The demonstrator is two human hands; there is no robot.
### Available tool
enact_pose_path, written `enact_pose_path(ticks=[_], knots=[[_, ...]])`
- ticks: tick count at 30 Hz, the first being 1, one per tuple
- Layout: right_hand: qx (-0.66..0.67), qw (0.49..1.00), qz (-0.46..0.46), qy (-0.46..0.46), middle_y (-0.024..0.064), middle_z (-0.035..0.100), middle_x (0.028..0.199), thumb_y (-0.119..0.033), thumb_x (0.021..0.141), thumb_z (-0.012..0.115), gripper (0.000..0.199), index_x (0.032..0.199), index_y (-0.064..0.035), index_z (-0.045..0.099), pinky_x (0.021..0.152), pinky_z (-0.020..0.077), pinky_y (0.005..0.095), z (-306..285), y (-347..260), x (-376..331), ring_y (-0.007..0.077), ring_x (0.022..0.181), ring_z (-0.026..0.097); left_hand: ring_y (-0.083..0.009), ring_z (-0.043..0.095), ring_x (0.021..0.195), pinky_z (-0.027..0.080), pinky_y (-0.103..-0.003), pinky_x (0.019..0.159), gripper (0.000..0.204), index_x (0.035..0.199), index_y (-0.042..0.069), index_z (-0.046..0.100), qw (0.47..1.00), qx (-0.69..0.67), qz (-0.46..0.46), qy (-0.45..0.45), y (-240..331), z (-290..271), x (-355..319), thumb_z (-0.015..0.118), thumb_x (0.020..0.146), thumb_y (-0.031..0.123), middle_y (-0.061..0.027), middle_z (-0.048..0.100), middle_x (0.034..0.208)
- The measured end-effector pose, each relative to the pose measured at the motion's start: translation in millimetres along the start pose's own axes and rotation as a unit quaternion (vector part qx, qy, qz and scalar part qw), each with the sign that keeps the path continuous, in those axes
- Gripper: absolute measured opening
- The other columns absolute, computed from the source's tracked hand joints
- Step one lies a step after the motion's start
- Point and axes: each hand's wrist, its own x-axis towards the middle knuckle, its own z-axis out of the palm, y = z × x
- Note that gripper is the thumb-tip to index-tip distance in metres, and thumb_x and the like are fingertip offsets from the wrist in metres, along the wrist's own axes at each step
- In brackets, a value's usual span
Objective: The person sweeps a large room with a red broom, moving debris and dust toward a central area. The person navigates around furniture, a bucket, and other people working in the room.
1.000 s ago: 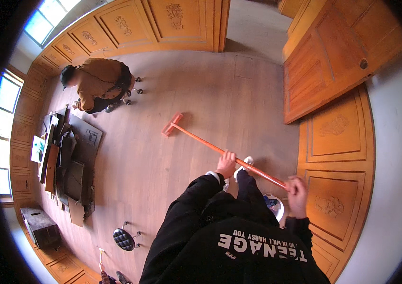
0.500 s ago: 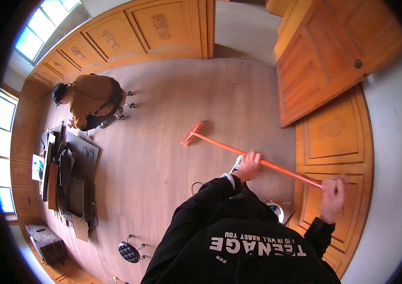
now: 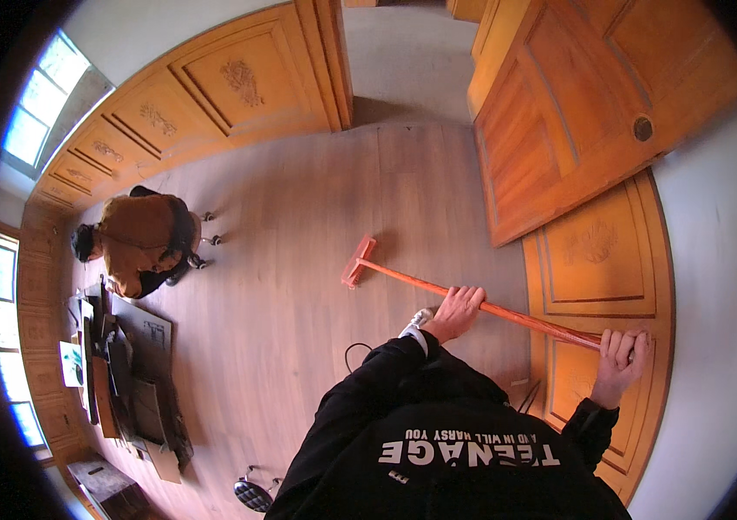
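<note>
While the head view looks straight down, the long orange-red wooden-handled push broom (image 3: 481,305) runs across the middle of the frame, its flat head resting on the pale wood-plank floor (image 3: 299,286) at centre and its handle rising toward the right edge. The left hand (image 3: 455,312) is closed around the handle near its middle; the right hand (image 3: 618,362) is wrapped around the handle close to its upper end, in front of the carved orange wooden wall panel (image 3: 594,260).

The broom looks light and stiff, a rigid stick that should neither bend nor slip much in a bare grip. A spread two-handed hold like this one, one hand mid-shaft and one near the top, likely gives the best leverage.

At left, a person in a brown jacket (image 3: 139,238) crouches beside a pile of dark flat boards and papers (image 3: 126,373) at lower left. An open orange wooden door (image 3: 577,113) fills the upper right.

Compared with half a second earlier, the broom head has moved a little rightward and the right hand sits slightly higher and further in from the edge; the crouching person appears further right.
</note>
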Motion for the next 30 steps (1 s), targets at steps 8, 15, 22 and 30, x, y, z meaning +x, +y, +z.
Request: enact_pose_path(ticks=[8, 15, 22, 30], knots=[[-0.005, 1.0, -0.014, 0.024, -0.0056, 0.024, 0.046, -0.016, 0.099, 0.034, 0.025, 0.082, -0.0086, 0.052, 0.044, 0.0236, 0.0233, -22.6, 10.9, 57.8, 0.0059, 0.04, 0.018, -0.0206, 0.054, 0.088, 0.036, -0.035, 0.079, 0.019, 0.102, 0.01, 0.048, 0.994, 0.075, 0.055, -0.058, -15.5, 10.5, 53.8, 0.05, 0.083, 0.012, -0.0047, 0.053, 0.086], [-0.107, 0.991, -0.066, 0.05, -0.0044, 0.026, 0.046, -0.013, 0.097, 0.035, 0.027, 0.076, -0.0058, 0.05, 0.043, 0.0277, 0.0241, -15.2, -6.4, 62.5, 0.0056, 0.04, 0.021, -0.0221, 0.054, 0.095, 0.037, -0.035, 0.082, 0.028, 0.109, 0.01, 0.047, 0.986, 0.075, 0.12, -0.088, -20.0, 16.0, 123.1, 0.053, 0.082, 0.01, -0.0061, 0.055, 0.095], [-0.163, 0.973, -0.078, 0.141, -0.0041, 0.025, 0.045, -0.01, 0.096, 0.037, 0.027, 0.073, -0.0039, 0.049, 0.043, 0.0294, 0.0238, 0.9, 25.4, 63.7, 0.0055, 0.039, 0.021, -0.0293, 0.05, 0.103, 0.039, -0.043, 0.086, 0.028, 0.107, 0.01, 0.049, 0.982, -0.056, 0.08, -0.159, -48.9, 33.0, 179.8, 0.059, 0.081, 0.013, -0.0082, 0.053, 0.103], [-0.108, 0.977, 0.034, 0.18, -0.0038, 0.03, 0.047, -0.01, 0.095, 0.04, 0.022, 0.081, 0.0025, 0.053, 0.046, 0.0321, 0.0229, -4.8, 78.0, 109.5, 0.0064, 0.04, 0.028, -0.0286, 0.049, 0.106, 0.039, -0.045, 0.085, 0.033, 0.106, 0.01, 0.05, 0.981, -0.02, 0.062, -0.185, -137.8, 12.5, 167.1, 0.065, 0.079, 0.023, -0.007, 0.053, 0.105]])
